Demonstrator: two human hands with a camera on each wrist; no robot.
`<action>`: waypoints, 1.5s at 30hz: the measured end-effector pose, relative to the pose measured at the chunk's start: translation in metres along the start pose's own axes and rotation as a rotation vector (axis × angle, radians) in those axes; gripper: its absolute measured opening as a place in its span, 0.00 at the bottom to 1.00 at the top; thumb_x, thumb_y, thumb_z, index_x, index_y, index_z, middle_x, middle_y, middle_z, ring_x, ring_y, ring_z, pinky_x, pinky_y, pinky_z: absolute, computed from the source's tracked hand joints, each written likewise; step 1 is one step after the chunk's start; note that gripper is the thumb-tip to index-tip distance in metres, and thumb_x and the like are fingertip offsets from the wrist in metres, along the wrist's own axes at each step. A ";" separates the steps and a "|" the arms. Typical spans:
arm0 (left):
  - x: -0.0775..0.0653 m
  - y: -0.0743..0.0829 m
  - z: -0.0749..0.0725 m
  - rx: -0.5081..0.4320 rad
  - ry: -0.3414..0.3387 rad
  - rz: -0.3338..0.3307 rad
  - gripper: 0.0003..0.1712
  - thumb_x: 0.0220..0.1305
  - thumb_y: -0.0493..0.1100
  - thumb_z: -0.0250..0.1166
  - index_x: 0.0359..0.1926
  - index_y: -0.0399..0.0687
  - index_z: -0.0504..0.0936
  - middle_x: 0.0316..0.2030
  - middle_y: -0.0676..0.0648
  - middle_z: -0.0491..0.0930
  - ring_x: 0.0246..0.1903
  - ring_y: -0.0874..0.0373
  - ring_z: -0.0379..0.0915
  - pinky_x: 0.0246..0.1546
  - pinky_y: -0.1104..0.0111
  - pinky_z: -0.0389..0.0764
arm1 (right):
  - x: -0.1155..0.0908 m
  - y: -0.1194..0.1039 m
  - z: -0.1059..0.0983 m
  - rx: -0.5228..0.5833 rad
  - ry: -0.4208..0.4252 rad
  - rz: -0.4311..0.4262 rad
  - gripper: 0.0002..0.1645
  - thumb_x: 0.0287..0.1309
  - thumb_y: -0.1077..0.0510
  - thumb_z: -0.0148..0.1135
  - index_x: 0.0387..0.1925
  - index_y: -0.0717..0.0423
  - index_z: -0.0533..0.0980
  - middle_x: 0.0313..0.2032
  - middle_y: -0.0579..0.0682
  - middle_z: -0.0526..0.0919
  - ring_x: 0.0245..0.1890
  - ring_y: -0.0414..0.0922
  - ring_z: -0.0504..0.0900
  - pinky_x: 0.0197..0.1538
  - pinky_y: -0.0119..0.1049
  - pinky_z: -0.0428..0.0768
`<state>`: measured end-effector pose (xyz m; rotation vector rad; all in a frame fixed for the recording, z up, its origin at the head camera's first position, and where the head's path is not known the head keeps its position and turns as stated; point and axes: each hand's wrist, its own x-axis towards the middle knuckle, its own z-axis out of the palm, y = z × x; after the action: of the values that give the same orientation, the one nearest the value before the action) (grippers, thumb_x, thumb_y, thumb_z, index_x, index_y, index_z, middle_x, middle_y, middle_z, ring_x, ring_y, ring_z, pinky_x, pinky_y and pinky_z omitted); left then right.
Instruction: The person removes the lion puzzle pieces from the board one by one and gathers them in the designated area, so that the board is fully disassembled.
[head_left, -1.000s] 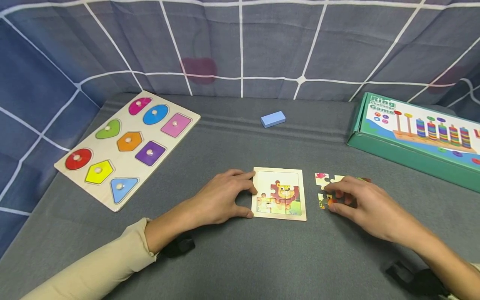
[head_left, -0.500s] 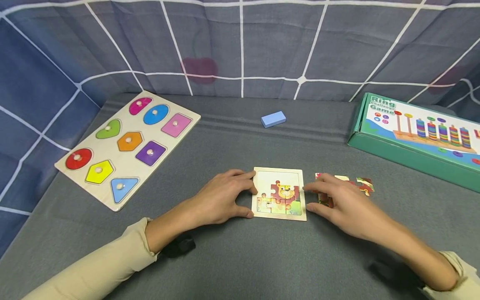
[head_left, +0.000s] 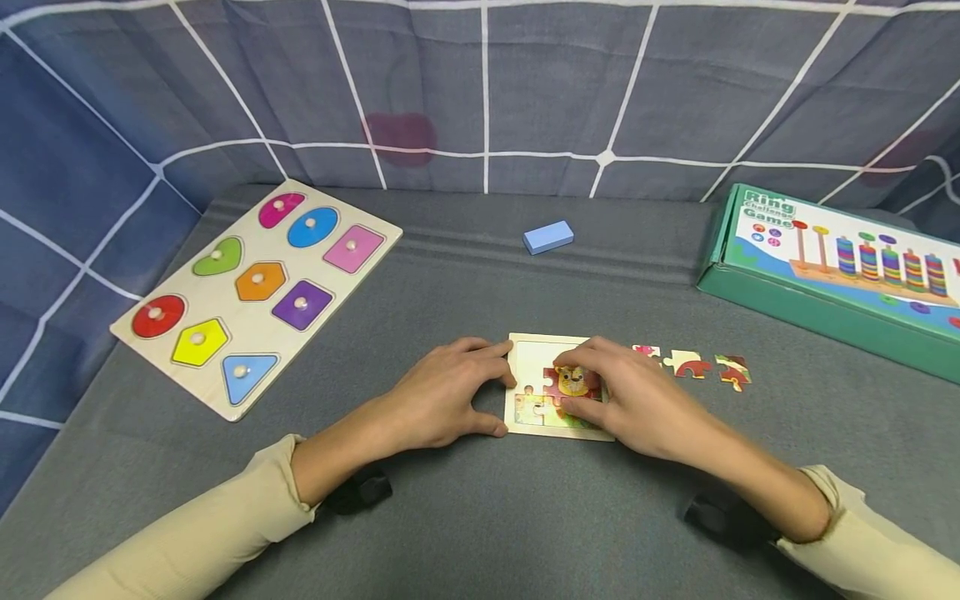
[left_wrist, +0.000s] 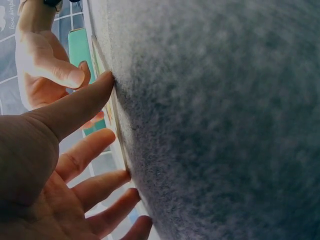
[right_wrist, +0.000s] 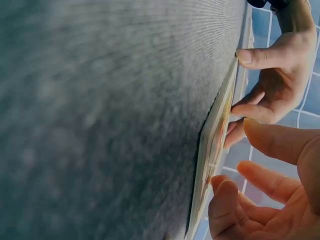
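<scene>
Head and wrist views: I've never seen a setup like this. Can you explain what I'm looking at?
There is no machine here: a person works bare-handed. The head picture is taken from the person's head, looking forward and down; each wrist picture is taken from that wrist, with its own hand close up and the other beyond. On the grey surface lie a square animal jigsaw, loose jigsaw pieces to its right, a knobbed shape puzzle, a blue block and a green Ring Challenge Game box. The left hand touches the jigsaw's left edge. The right hand is over the jigsaw; I cannot tell whether its fingers hold a piece.
</scene>
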<state>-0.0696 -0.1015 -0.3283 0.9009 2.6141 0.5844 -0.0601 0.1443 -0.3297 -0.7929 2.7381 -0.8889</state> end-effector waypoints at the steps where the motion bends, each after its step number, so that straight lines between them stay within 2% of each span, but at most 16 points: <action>1: 0.000 0.000 0.000 -0.001 0.002 0.002 0.24 0.50 0.51 0.79 0.47 0.53 0.83 0.70 0.45 0.65 0.66 0.46 0.62 0.61 0.46 0.65 | 0.001 -0.001 0.001 0.004 -0.002 0.002 0.17 0.56 0.56 0.72 0.48 0.51 0.81 0.31 0.41 0.75 0.25 0.37 0.70 0.27 0.34 0.69; 3: 0.000 0.000 0.000 -0.002 0.003 0.005 0.24 0.50 0.51 0.79 0.47 0.53 0.83 0.70 0.45 0.65 0.66 0.46 0.62 0.61 0.46 0.66 | 0.004 -0.002 0.002 0.011 -0.007 0.005 0.17 0.55 0.58 0.73 0.47 0.52 0.81 0.27 0.40 0.72 0.23 0.36 0.68 0.26 0.33 0.68; 6: 0.000 0.000 0.001 -0.003 0.003 0.005 0.24 0.49 0.51 0.79 0.46 0.53 0.83 0.70 0.45 0.65 0.66 0.46 0.62 0.61 0.46 0.66 | 0.005 -0.004 0.003 0.008 -0.007 0.012 0.17 0.54 0.59 0.73 0.47 0.53 0.82 0.25 0.40 0.71 0.22 0.36 0.68 0.25 0.33 0.68; 14: 0.002 0.000 0.001 -0.001 0.000 0.004 0.24 0.49 0.51 0.79 0.46 0.53 0.83 0.70 0.45 0.65 0.66 0.46 0.62 0.62 0.46 0.65 | 0.006 -0.004 0.004 -0.016 0.004 0.009 0.20 0.53 0.64 0.73 0.49 0.55 0.81 0.33 0.43 0.76 0.28 0.39 0.70 0.30 0.35 0.69; 20: 0.002 -0.001 0.000 0.005 0.002 0.001 0.23 0.49 0.52 0.79 0.46 0.54 0.83 0.70 0.45 0.65 0.66 0.46 0.62 0.61 0.46 0.65 | 0.009 -0.004 0.004 -0.033 -0.031 0.016 0.25 0.53 0.64 0.73 0.54 0.57 0.79 0.40 0.46 0.77 0.31 0.41 0.71 0.34 0.37 0.70; 23: 0.002 -0.001 0.000 0.006 0.003 -0.004 0.23 0.49 0.52 0.79 0.46 0.54 0.83 0.70 0.46 0.66 0.66 0.47 0.62 0.62 0.46 0.65 | 0.009 -0.004 0.003 -0.044 -0.045 0.015 0.25 0.53 0.64 0.72 0.54 0.58 0.79 0.41 0.47 0.76 0.32 0.41 0.71 0.35 0.37 0.71; 30: 0.002 -0.001 0.000 0.006 0.008 0.001 0.24 0.49 0.52 0.79 0.47 0.54 0.83 0.69 0.46 0.66 0.66 0.46 0.62 0.61 0.47 0.66 | 0.009 -0.004 0.003 -0.055 -0.048 -0.019 0.19 0.52 0.65 0.73 0.48 0.57 0.82 0.39 0.46 0.73 0.32 0.41 0.71 0.36 0.37 0.71; 38: -0.001 -0.001 0.000 0.008 0.019 0.005 0.23 0.49 0.52 0.79 0.45 0.54 0.83 0.69 0.45 0.67 0.65 0.47 0.63 0.61 0.48 0.67 | 0.010 -0.006 0.004 -0.067 -0.051 -0.012 0.21 0.51 0.64 0.74 0.48 0.54 0.81 0.40 0.45 0.74 0.33 0.41 0.73 0.37 0.39 0.72; 45: 0.001 -0.001 0.001 0.012 0.019 0.007 0.23 0.49 0.52 0.79 0.45 0.54 0.83 0.69 0.45 0.66 0.65 0.46 0.63 0.61 0.46 0.66 | 0.010 -0.005 0.004 -0.072 -0.057 -0.001 0.22 0.50 0.64 0.75 0.49 0.56 0.81 0.39 0.46 0.73 0.32 0.40 0.72 0.35 0.37 0.71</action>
<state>-0.0702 -0.1017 -0.3296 0.9123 2.6354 0.5826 -0.0646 0.1334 -0.3298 -0.8196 2.7334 -0.7593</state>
